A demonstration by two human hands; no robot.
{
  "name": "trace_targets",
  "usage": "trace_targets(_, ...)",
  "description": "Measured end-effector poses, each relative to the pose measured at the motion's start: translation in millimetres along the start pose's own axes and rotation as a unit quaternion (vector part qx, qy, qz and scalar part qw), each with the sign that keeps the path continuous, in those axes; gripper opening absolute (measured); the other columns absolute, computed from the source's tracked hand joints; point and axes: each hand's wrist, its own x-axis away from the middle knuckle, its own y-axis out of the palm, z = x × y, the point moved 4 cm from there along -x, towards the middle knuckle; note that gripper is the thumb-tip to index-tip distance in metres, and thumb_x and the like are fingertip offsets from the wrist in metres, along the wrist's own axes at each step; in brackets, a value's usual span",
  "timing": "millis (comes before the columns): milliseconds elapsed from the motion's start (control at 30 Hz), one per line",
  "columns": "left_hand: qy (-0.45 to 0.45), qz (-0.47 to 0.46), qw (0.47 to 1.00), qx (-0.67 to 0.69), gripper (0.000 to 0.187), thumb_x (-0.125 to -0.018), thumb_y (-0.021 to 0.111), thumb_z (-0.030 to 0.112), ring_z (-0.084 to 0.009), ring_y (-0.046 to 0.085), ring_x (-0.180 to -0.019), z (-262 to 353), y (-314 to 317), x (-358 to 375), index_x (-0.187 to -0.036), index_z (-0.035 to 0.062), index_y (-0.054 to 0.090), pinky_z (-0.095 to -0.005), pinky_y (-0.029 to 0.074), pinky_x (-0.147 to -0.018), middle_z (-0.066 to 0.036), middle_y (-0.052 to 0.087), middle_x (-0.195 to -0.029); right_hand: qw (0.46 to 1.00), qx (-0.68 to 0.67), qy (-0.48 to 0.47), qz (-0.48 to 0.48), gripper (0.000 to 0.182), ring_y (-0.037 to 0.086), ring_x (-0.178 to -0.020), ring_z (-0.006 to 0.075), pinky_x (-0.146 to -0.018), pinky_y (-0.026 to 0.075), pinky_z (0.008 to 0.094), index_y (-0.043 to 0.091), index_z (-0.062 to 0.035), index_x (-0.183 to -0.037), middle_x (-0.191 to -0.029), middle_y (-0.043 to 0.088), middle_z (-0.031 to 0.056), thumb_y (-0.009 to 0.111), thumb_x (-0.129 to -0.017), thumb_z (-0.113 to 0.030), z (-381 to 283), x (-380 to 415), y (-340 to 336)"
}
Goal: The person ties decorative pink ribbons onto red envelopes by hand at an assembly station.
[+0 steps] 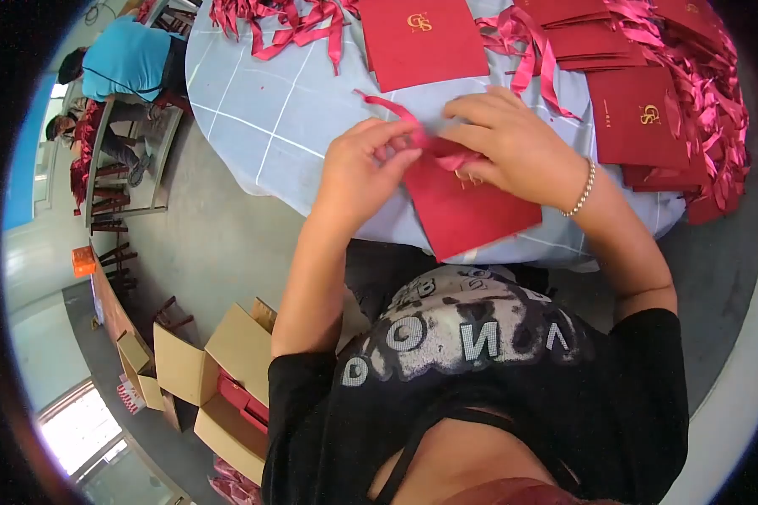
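Observation:
A red gift bag (pixel 472 215) with a gold logo lies near the table's front edge, beneath my hands. Pink-red ribbon (pixel 403 118) runs from its top end through my fingers. My left hand (pixel 366 160) pinches the ribbon between thumb and forefinger. Over the bag's top, my right hand (pixel 514 143) has curled fingers around another part of the ribbon; its fingertips are slightly blurred. A beaded bracelet (pixel 583 189) circles my right wrist. Just beyond my hands rests another red bag (pixel 425 46) with the same gold logo.
Stacked red bags (pixel 640 114) with tangled ribbons cover the table's right side. More loose ribbons (pixel 299 29) lie at the far left on the checked tablecloth (pixel 261 126). Open cardboard boxes (pixel 236 345) stand on the floor to my left. A person in blue (pixel 130 59) works farther off.

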Motion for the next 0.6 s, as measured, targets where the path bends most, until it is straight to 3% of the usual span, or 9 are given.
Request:
trace_targets(33,-0.009,-0.014,0.999,-0.035,0.031,-0.078,0.076,-0.001,-0.0137,0.055,-0.073,-6.3,-0.6,0.2,-0.109,0.0034,0.072,-0.0261,0.047,-0.070,-0.005,0.062,-0.085,0.998,0.054,-0.021,0.020,0.024,0.063,-0.104,0.0283,-0.098,0.044,0.0447,0.070,-0.0056,-0.093,-0.111,0.067,0.0111,0.077,-0.078,-0.023,0.5,7.4,-1.0)
trace_targets(100,-0.025,-0.044,0.993,-0.104,0.030,-0.079,0.076,0.001,-0.0141,0.055,-0.073,-16.7,-0.3,1.3,-0.109,0.0038,0.073,-0.0267,0.048,-0.071,-0.005,0.063,-0.085,0.999,0.030,0.009,0.037,0.016,0.063,-0.101,0.0280,-0.097,0.044,0.0442,0.070,-0.0054,-0.087,-0.109,0.067,0.0104,0.076,-0.079,-0.018,5.5,21.8,-7.5)
trace_targets(200,-0.024,0.010,1.000,-0.010,0.032,-0.076,0.079,0.004,-0.0173,0.058,-0.076,-8.9,0.3,2.3,-0.107,0.0031,0.072,-0.0287,0.048,-0.073,-0.006,0.063,-0.088,0.995,-0.052,0.076,0.021,0.012,0.064,-0.103,0.0282,-0.103,0.043,0.0480,0.070,-0.0044,-0.086,-0.108,0.068,0.0087,0.076,-0.080,-0.013,6.2,34.7,-18.2)
trace_targets(233,0.023,0.019,0.999,-0.025,0.032,-0.075,0.080,0.006,-0.0192,0.059,-0.078,-0.8,2.9,1.2,-0.107,0.0028,0.071,-0.0299,0.049,-0.074,-0.007,0.064,-0.089,0.991,-0.088,0.103,0.008,0.013,0.064,-0.105,0.0284,-0.106,0.042,0.0500,0.069,-0.0040,-0.087,-0.109,0.068,0.0081,0.077,-0.080,-0.011,4.7,37.7,-19.2)
trace_targets(300,0.118,0.039,0.991,-0.057,0.034,-0.073,0.083,0.009,-0.0228,0.060,-0.082,14.6,9.5,-1.5,-0.105,0.0024,0.071,-0.0322,0.050,-0.075,-0.008,0.064,-0.091,0.991,-0.102,0.085,0.035,0.013,0.063,-0.095,0.0281,-0.096,0.045,0.0459,0.069,-0.0035,-0.083,-0.102,0.067,0.0082,0.077,-0.078,-0.012,-1.2,38.8,-19.0)
trace_targets(400,0.137,0.014,0.984,-0.111,0.035,-0.071,0.085,0.013,-0.0273,0.062,-0.088,10.5,25.3,-3.2,-0.100,0.0016,0.069,-0.0356,0.051,-0.076,-0.010,0.065,-0.095,0.990,-0.123,0.059,0.047,0.013,0.062,-0.088,0.0283,-0.091,0.047,0.0439,0.068,-0.0040,-0.081,-0.098,0.067,0.0079,0.077,-0.078,-0.013,-14.1,38.4,-12.2)
trace_targets(533,0.063,-0.012,0.993,-0.097,0.032,-0.070,0.085,0.014,-0.0292,0.063,-0.086,-5.7,28.5,-10.3,-0.095,0.0019,0.068,-0.0385,0.051,-0.077,-0.011,0.066,-0.093,0.978,-0.208,0.002,-0.003,0.014,0.063,-0.086,0.0277,-0.093,0.048,0.0438,0.068,-0.0052,-0.082,-0.094,0.067,0.0070,0.077,-0.078,-0.015,-48.0,39.4,-8.4)
trace_targets(600,0.042,-0.009,0.995,-0.090,0.030,-0.069,0.085,0.016,-0.0290,0.064,-0.084,-5.8,27.3,-10.8,-0.091,0.0026,0.069,-0.0408,0.051,-0.077,-0.010,0.066,-0.091,0.980,-0.196,0.021,0.004,0.015,0.063,-0.085,0.0279,-0.095,0.048,0.0435,0.067,-0.0052,-0.083,-0.091,0.066,0.0072,0.077,-0.078,-0.015,-56.5,45.0,-10.3)
